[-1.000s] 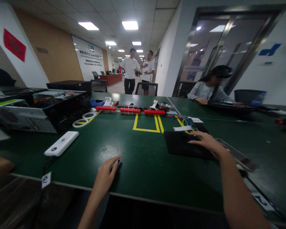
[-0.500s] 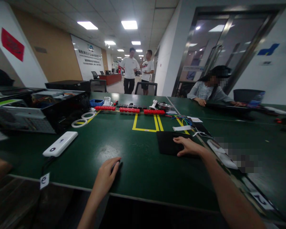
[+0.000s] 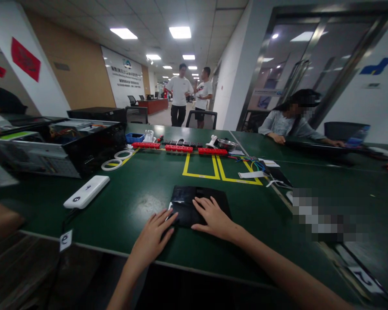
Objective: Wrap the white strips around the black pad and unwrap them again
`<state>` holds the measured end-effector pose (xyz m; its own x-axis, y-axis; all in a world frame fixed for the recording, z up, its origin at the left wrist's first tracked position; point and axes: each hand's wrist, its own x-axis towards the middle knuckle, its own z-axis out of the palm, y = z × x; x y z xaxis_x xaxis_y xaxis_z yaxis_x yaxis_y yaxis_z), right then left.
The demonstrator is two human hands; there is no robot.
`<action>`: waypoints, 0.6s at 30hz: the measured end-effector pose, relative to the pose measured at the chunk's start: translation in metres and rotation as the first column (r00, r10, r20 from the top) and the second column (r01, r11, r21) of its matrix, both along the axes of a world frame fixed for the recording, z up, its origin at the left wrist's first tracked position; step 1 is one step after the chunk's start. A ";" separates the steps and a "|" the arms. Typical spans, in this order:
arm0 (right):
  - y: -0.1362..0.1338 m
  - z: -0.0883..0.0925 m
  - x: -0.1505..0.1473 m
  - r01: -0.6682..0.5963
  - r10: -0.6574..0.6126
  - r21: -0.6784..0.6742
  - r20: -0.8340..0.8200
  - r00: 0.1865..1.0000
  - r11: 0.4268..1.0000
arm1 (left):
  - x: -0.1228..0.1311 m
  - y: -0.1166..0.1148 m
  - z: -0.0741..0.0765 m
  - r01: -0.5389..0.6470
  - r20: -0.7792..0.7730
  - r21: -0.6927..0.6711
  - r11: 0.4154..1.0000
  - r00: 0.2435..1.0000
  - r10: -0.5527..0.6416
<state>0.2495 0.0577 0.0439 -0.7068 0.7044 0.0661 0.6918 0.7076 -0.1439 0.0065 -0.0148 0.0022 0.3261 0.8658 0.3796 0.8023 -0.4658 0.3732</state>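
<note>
**BLACK SHEET BEING STEADIED AT THE NEAR TABLE EDGE**

The black flat sheet [image 3: 198,201] is lying on the green table [image 3: 142,189], near centre, just short of the yellow tape outline [image 3: 200,170] on its far side. The right hand [image 3: 213,217] is resting open on the sheet's near half, palm down, fingers spread. The left hand [image 3: 153,237] is lying open on the table, its fingertips touching the sheet's near-left corner. Neither hand is gripping anything.

Judged step: positioning, with both hands steadying the sheet flat. Any further shift calls for even downward pressure from the right palm, with the left fingertips guiding the edge so that the sheet is not buckling.

A white device [image 3: 86,192] is lying to the left, well apart from the sheet. White rings [image 3: 111,165] and an open computer case [image 3: 51,146] are sitting farther left. A row of red blocks [image 3: 177,148] is lining the far side. A seated person [image 3: 287,122] is working at the far right.
</note>
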 end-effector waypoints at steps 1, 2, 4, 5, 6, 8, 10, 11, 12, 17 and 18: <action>-0.002 -0.003 -0.004 -0.003 0.003 0.022 -0.001 1.000 1.000 | 0.001 0.000 0.000 0.006 -0.030 -0.008 1.000 1.000 -0.006; -0.004 -0.006 -0.008 -0.003 0.003 0.043 -0.003 1.000 0.999 | 0.002 0.000 0.000 0.006 -0.057 -0.015 1.000 0.998 -0.007; -0.006 -0.011 -0.011 0.004 -0.003 0.088 -0.007 1.000 0.996 | 0.004 0.001 -0.001 -0.004 -0.100 -0.026 1.000 0.995 0.001; -0.007 -0.013 -0.012 0.005 -0.004 0.109 -0.011 1.000 0.994 | 0.004 0.001 -0.001 -0.011 -0.115 -0.030 0.999 0.993 0.008; -0.006 -0.014 -0.011 0.005 -0.003 0.125 -0.016 1.000 0.992 | 0.004 0.001 -0.001 -0.017 -0.128 -0.035 0.999 0.992 0.013; -0.004 -0.014 -0.009 -0.010 0.013 0.129 -0.028 1.000 0.992 | 0.004 0.002 -0.002 -0.022 -0.144 -0.040 0.999 0.990 0.016; 0.003 -0.009 -0.002 -0.052 0.057 0.101 -0.047 0.997 0.994 | 0.004 0.002 -0.002 -0.020 -0.148 -0.041 0.999 0.989 0.014; 0.009 -0.006 0.003 -0.070 0.076 0.098 -0.065 0.995 0.993 | 0.004 0.002 -0.002 -0.019 -0.148 -0.040 0.999 0.989 0.013; 0.016 -0.001 0.010 -0.073 0.083 0.113 -0.086 0.993 0.991 | 0.003 0.002 -0.002 -0.019 -0.148 -0.040 0.999 0.989 0.013; 0.058 0.024 0.077 0.310 -0.276 0.439 -0.141 0.951 0.844 | 0.003 0.002 -0.001 -0.019 -0.135 -0.044 0.999 0.991 0.013; 0.064 0.028 0.095 0.416 -0.396 0.502 -0.152 0.906 0.758 | 0.003 0.002 -0.001 -0.015 -0.130 -0.045 0.999 0.991 0.009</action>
<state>0.3446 0.1222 0.0717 -0.3526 0.7798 0.5173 0.9328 0.3368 0.1280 0.0099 -0.0132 0.0012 0.3592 0.8856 0.2945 0.8510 -0.4403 0.2862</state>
